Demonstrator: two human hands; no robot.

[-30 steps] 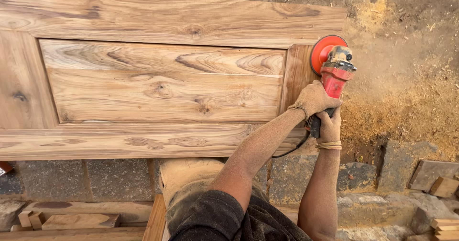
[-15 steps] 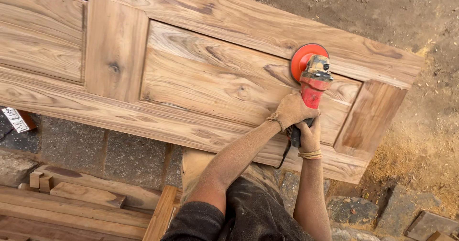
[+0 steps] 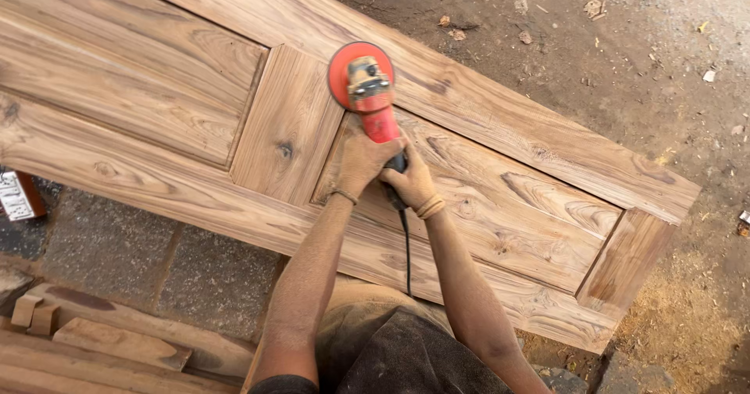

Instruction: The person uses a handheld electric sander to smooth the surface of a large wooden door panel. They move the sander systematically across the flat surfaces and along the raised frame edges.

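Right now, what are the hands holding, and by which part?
Both hands hold a red sander by its body and rear handle: left hand round the body behind the disc, right hand further back where the cord leaves. Its disc lies on the wooden door.

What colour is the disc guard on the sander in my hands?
Red-orange; the sander shows clearly in the head view, gripped by the left hand and right hand.

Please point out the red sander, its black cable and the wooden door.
red sander (image 3: 371, 97), head view, on the motor body above the disc.
black cable (image 3: 407, 245), head view, mid-length below the hands.
wooden door (image 3: 516, 198), head view, on the right panel.
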